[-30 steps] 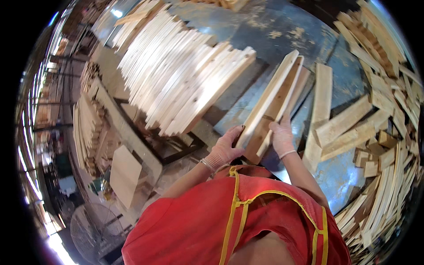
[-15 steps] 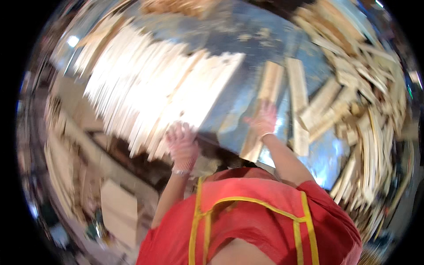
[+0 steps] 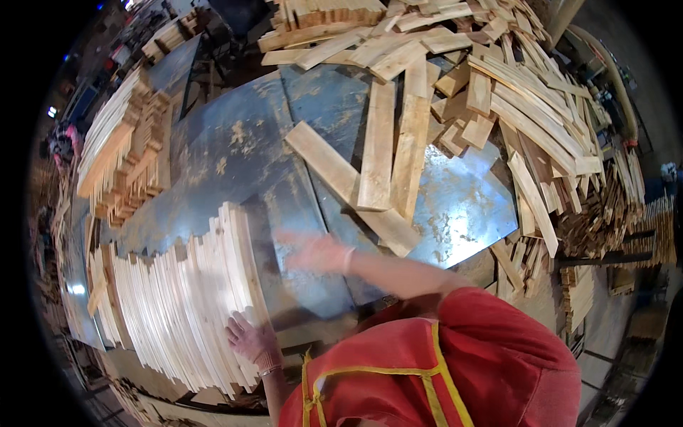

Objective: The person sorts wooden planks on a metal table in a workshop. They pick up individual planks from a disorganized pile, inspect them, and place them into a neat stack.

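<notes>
My left hand [image 3: 250, 341], in a pale knitted glove, rests with fingers spread on the near right end of a row of light wooden strips [image 3: 188, 292] set side by side. The last strip on that side juts out farther at the far end. My right hand [image 3: 313, 251], gloved too, is smeared by motion over the blue-grey metal tabletop [image 3: 228, 156], just right of the row. Nothing shows in it, but its fingers are too blurred to read. A slanting board [image 3: 334, 164] lies beyond it, partly under an upright board [image 3: 376, 153].
Loose boards [image 3: 548, 117] are heaped at the far right and over the table's edge. A stacked pile of strips [image 3: 124, 142] stands at the far left, another stack [image 3: 324, 18] at the back. Sawdust lies on the tabletop. Far left, another person [image 3: 67, 139] is partly visible.
The view has turned right. My right hand has left the board it lay on and moved toward the row; that board now appears to be at the row's right end. My left hand stays on the row.
</notes>
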A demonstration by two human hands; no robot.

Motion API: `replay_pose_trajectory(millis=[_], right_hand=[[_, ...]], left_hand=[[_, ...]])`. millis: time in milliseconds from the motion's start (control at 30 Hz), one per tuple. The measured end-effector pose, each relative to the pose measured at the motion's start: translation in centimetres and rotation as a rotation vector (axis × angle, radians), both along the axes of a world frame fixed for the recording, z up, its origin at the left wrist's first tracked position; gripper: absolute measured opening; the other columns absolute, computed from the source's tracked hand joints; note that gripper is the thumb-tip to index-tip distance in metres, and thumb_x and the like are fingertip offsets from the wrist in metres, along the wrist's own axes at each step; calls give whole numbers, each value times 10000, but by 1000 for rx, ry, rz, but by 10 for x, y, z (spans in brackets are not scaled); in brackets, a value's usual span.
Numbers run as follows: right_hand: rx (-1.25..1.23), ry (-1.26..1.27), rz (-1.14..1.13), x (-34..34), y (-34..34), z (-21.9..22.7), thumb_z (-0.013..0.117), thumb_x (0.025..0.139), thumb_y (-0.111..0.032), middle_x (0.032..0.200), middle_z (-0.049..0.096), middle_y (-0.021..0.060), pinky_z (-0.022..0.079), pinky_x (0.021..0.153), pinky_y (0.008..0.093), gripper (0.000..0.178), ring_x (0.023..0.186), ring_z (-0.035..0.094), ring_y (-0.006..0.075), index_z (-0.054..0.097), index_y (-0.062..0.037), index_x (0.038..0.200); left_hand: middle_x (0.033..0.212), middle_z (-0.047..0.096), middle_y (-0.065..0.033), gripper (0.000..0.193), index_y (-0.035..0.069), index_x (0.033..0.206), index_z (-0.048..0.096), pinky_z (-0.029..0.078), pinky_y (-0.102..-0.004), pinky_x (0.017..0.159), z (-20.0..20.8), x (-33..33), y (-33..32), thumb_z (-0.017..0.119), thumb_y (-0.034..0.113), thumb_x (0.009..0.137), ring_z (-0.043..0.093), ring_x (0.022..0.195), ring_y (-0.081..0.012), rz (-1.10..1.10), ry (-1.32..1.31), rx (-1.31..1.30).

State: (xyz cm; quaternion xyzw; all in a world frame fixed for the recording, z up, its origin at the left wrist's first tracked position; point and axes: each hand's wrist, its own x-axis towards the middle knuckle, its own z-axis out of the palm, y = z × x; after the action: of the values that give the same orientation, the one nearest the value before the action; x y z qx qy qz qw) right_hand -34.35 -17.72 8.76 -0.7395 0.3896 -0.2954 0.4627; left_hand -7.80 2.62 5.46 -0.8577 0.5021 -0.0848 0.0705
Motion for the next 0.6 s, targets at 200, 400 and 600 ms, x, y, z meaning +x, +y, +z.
replay_pose_trajectory(millis=[200,400,600], right_hand=[[-28,166,-1165,-252,-94,-51,667,909,-310,1323,656,314,496,1030,464,637,1193,634,449,526,5,1445],[622,-424,-935,-257,-65,-99,739,886,-196,1242,707,205,527,963,392,612,1112,676,295,522,-1,1424],[523,-162,-676,-261,-54,-71,727,874,-85,1050,751,123,564,847,372,394,928,709,229,647,20,1245]], left_hand=[[1499,543,-268,823,-4,1513,504,399,-524,1193,72,-148,-139,830,328,834,496,1406,-465,-294,372,7],[1296,643,-270,831,-27,1390,522,508,-476,1068,45,-340,-279,839,435,777,616,1240,-431,-505,683,77],[1329,629,-318,929,-42,1517,404,580,-500,976,31,-297,-293,796,342,768,639,1252,-430,-243,1318,398]])
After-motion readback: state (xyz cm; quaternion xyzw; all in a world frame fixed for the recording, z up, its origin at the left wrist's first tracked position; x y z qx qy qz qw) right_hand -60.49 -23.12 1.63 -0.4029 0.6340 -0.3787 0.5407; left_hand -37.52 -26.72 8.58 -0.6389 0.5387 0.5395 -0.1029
